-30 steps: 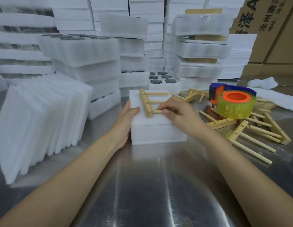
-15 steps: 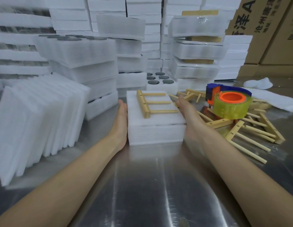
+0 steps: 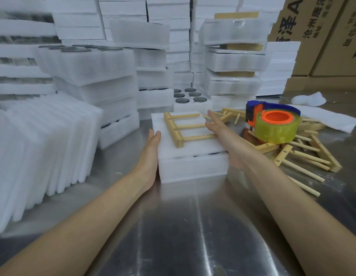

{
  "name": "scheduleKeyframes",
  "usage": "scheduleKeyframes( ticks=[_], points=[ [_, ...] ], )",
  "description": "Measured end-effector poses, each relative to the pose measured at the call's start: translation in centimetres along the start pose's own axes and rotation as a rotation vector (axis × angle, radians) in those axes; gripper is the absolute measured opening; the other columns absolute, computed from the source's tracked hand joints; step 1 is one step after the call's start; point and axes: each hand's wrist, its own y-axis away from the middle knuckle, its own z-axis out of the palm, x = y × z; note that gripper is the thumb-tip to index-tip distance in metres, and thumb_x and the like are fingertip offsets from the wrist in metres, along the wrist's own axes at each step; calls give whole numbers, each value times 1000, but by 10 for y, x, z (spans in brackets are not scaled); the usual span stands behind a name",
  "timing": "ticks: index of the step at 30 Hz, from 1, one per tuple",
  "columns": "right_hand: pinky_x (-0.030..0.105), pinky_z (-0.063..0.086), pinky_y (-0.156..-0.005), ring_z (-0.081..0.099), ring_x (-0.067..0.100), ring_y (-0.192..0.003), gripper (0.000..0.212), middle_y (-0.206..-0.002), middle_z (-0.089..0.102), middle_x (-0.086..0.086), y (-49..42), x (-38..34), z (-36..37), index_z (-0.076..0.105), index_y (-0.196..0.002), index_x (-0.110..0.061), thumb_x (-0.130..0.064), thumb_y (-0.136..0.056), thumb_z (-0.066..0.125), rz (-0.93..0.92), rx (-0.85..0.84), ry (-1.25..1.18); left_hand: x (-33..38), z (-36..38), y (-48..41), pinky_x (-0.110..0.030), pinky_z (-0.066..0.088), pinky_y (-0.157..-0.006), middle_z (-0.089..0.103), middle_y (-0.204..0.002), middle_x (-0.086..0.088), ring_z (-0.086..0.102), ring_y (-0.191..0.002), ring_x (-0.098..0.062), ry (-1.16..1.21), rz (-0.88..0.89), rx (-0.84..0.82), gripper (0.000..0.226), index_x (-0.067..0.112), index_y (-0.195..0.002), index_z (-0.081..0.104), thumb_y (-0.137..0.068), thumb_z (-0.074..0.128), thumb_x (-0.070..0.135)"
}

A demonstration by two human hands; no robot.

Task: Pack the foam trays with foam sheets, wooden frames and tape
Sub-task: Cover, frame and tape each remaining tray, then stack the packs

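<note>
A white foam tray [image 3: 193, 168] sits on the steel table [image 3: 193, 232] in front of me, with a foam sheet [image 3: 195, 145] lying on top. A wooden frame [image 3: 174, 130] with three dowels rests flat on that sheet. My left hand [image 3: 151, 154] presses flat against the tray's left side. My right hand [image 3: 223, 136] lies along its right side, fingers stretched out. The tray is clasped between both palms. A yellow tape roll on an orange and blue dispenser [image 3: 276, 126] stands just right of my right hand.
Loose wooden frames [image 3: 308, 156] are piled under and around the dispenser. Foam sheets [image 3: 39, 152] lean in a row at the left. Stacked foam trays [image 3: 89, 72] and wrapped packs [image 3: 234, 56] wall the back; cardboard boxes [image 3: 322, 36] stand far right.
My right hand let go of the wooden frame and dropped to the tray's right side. My left hand slid from the top edge to the left side.
</note>
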Motion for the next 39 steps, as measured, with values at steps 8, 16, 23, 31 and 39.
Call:
scheduleKeyframes(
  ticks=[8,16,23,31,39],
  points=[
    [23,48,-75,66,10,-99,17,-103,70,-11,6,-2,-18,74,-95,-33,-40,-79,73,-3,-213,103,6,4,4,-37,29,-116,33,-154,10,41,-136,-13,-20,29,1,56,28,-153,16,-102,40,25],
    [20,53,-80,63,9,-111,34,-132,58,-7,4,4,-27,72,-106,-30,-31,-72,75,54,-371,8,4,1,2,-37,32,-114,36,-151,13,42,-134,-9,-120,67,-44,50,35,-149,24,-102,39,26],
    [19,52,-76,62,6,-108,16,-141,43,4,5,2,-29,73,-92,-28,-27,-76,71,83,-429,-26,1,0,-1,-23,48,-93,51,-138,5,58,-113,-8,-135,80,-18,44,25,-144,33,-101,40,21],
    [23,30,-111,4,-15,-138,40,-157,4,-16,12,-7,-28,67,-117,-43,-36,-77,67,32,-463,155,3,1,1,-20,49,-82,55,-132,5,60,-104,-6,-124,62,-14,45,25,-144,32,-101,42,20],
    [15,44,-98,55,-10,-114,41,-114,62,-35,12,-8,-35,66,-122,-33,-32,-81,65,57,-488,171,5,0,4,-37,31,-115,34,-153,8,41,-135,-12,-147,76,-38,49,26,-149,29,-101,40,20]
  ],
)
